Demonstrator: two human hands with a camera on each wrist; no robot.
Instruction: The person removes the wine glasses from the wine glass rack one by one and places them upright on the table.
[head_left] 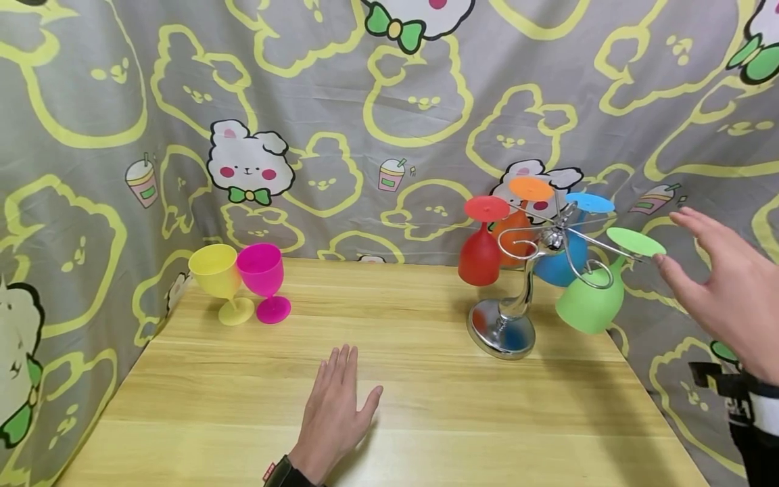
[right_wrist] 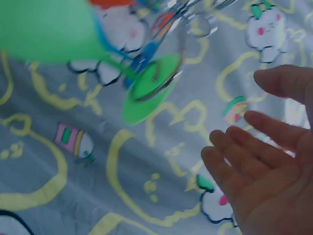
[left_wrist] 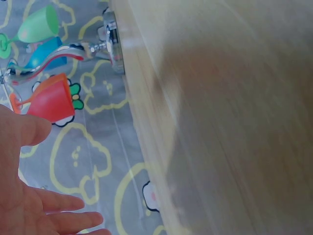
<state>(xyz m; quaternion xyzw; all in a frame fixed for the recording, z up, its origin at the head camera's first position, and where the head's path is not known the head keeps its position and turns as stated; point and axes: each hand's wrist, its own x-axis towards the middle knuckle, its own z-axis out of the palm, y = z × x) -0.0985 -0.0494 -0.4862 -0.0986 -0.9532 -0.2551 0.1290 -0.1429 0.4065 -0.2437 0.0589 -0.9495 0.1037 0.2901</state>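
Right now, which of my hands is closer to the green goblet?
Your right hand. It is just right of the upturned base of the green goblet; your left hand is farther off, to the goblet's left, over the near part of the table.

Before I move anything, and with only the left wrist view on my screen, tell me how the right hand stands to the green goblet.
Observer: The right wrist view shows the right hand apart from the green goblet, with a gap between its fingers and the goblet's foot.

Operator: Good. Now report any goblets that are not hanging on the chrome stand.

Observer: Two: the head view shows a yellow goblet and a magenta goblet standing upright, side by side, towards the far left of the table.
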